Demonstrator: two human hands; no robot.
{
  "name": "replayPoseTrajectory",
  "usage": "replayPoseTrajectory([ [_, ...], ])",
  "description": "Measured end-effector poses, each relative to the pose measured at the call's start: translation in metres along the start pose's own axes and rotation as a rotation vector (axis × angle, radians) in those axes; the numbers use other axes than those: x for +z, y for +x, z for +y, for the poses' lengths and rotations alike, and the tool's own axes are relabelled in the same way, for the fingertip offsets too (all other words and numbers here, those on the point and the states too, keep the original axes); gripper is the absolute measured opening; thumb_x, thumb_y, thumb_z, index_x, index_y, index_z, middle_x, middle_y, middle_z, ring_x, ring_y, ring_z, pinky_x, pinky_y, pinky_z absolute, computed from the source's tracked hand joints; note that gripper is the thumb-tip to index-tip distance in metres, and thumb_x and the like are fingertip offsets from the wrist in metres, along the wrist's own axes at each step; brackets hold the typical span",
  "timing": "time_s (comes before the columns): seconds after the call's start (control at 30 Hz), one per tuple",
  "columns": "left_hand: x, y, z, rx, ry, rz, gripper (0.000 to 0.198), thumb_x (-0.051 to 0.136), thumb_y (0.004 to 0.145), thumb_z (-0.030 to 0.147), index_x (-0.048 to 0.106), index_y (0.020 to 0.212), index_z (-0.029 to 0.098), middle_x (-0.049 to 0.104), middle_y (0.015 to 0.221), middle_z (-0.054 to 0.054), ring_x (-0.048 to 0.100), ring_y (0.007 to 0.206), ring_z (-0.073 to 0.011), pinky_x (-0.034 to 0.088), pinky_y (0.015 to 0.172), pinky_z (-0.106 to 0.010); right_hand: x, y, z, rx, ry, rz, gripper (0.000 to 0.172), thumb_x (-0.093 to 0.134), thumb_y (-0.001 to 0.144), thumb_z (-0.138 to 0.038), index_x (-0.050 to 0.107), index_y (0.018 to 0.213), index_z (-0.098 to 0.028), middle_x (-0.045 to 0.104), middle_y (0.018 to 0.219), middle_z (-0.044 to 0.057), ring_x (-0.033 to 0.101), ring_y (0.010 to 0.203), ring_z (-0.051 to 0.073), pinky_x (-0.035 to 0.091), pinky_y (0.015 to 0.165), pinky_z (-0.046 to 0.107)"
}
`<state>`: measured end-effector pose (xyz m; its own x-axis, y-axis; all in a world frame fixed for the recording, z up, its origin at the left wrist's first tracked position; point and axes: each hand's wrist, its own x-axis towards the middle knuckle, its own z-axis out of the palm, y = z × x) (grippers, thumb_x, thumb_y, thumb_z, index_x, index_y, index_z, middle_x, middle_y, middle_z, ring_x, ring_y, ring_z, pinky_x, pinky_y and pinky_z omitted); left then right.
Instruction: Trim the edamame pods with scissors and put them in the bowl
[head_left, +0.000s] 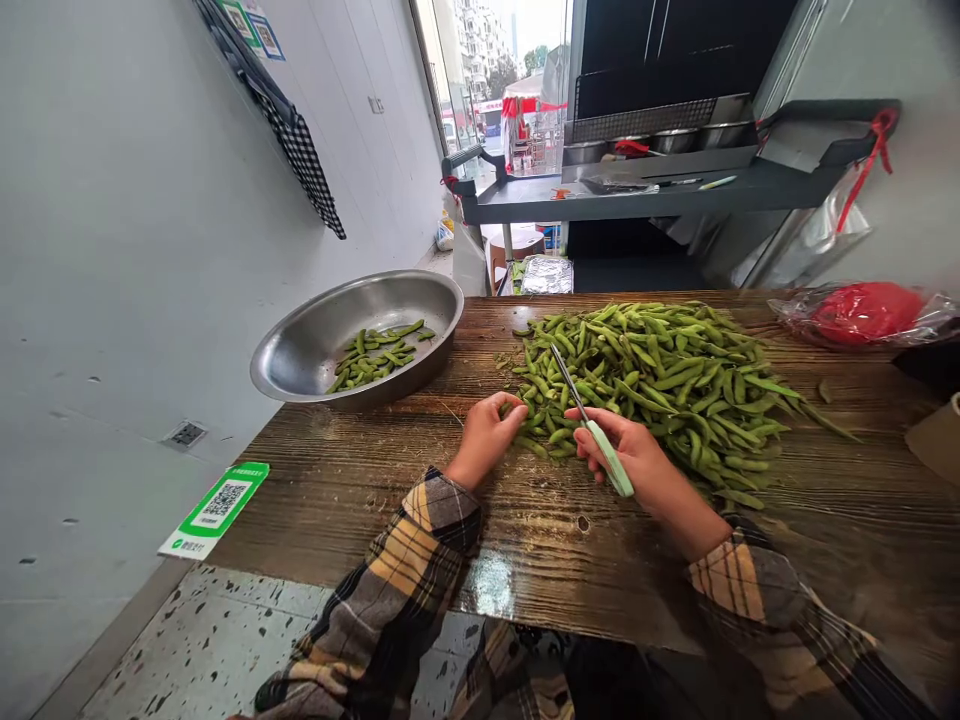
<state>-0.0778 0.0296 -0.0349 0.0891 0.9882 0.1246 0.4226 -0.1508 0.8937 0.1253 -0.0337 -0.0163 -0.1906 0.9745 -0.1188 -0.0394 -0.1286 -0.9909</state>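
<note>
1. left hand (486, 436): fingers pinched on a pod (527, 411) at the near edge of the edamame pile (675, 375).
2. right hand (637, 462): closed round scissors (592, 425), blades angled away over the pile.
3. steel bowl (300, 352): far left, nearer the left hand.

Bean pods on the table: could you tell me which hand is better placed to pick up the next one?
Probably the left hand: its fingertips already touch the pods, while the right hand holds scissors.

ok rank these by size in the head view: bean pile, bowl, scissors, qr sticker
1. bean pile
2. bowl
3. qr sticker and scissors: too close to rank, scissors partly hidden in the right hand
</note>
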Motion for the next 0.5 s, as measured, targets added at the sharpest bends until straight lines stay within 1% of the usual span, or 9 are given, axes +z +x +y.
replayPoseTrajectory([
  [0.07,0.005,0.003,-0.007,0.059,0.173,0.013,0.021,0.068,0.071,0.034,0.068,0.079,0.015,0.06,0.067,-0.001,0.05,0.063,-0.0134,0.038,0.061,-0.025,0.002,0.0,-0.001,0.007,-0.018,0.006,0.063,0.071,0.072,-0.055,0.059,0.118,-0.014,0.054,0.067,-0.004,0.046,0.048,0.008,0.041,0.043,0.021],
  [0.1,0.007,0.005,-0.009,0.078,0.207,0.021,0.021,0.07,0.07,0.034,0.069,0.079,0.015,0.06,0.067,-0.001,0.05,0.064,-0.0137,0.037,0.061,-0.025,0.002,0.0,-0.001,0.007,-0.027,0.009,0.064,0.071,0.071,-0.055,0.059,0.119,-0.014,0.054,0.066,-0.004,0.046,0.048,0.008,0.041,0.043,0.021],
  [0.17,0.009,0.008,-0.012,0.105,0.196,0.032,0.017,0.072,0.067,0.029,0.069,0.076,0.016,0.06,0.067,-0.001,0.049,0.064,-0.0134,0.036,0.061,-0.024,0.002,-0.001,-0.001,-0.003,-0.042,0.013,0.064,0.071,0.071,-0.055,0.059,0.119,-0.014,0.055,0.067,-0.004,0.047,0.047,0.008,0.041,0.043,0.022],
  [0.23,0.009,0.01,-0.011,0.104,0.091,0.019,0.012,0.072,0.066,0.025,0.067,0.071,0.015,0.057,0.064,0.001,0.046,0.062,-0.012,0.035,0.059,-0.023,0.002,-0.001,0.0,-0.015,-0.055,0.011,0.062,0.07,0.072,-0.055,0.06,0.119,-0.015,0.056,0.068,-0.004,0.047,0.047,0.008,0.042,0.044,0.022],
  [0.3,0.005,0.009,-0.007,0.071,-0.076,-0.015,0.013,0.073,0.067,0.025,0.066,0.07,0.014,0.055,0.065,0.001,0.045,0.061,-0.0106,0.035,0.058,-0.021,0.001,-0.001,0.001,-0.021,-0.06,0.004,0.061,0.069,0.073,-0.055,0.06,0.12,-0.016,0.057,0.069,-0.003,0.048,0.048,0.009,0.042,0.044,0.023],
  [0.4,-0.003,0.004,0.002,-0.004,-0.317,-0.08,0.021,0.07,0.074,0.033,0.065,0.079,0.014,0.055,0.068,0.001,0.043,0.058,-0.0079,0.034,0.054,-0.018,0.001,0.0,-0.001,-0.022,-0.048,0.003,0.063,0.068,0.074,-0.056,0.059,0.12,-0.015,0.055,0.069,-0.003,0.047,0.049,0.009,0.042,0.045,0.023],
  [0.5,-0.008,0.0,0.01,-0.07,-0.481,-0.163,0.025,0.066,0.079,0.037,0.063,0.09,0.014,0.054,0.067,0.002,0.039,0.053,-0.0059,0.027,0.046,-0.016,0.0,0.0,-0.003,-0.016,-0.04,0.007,0.065,0.068,0.074,-0.057,0.057,0.121,-0.014,0.054,0.069,-0.003,0.045,0.049,0.008,0.041,0.045,0.023],
])
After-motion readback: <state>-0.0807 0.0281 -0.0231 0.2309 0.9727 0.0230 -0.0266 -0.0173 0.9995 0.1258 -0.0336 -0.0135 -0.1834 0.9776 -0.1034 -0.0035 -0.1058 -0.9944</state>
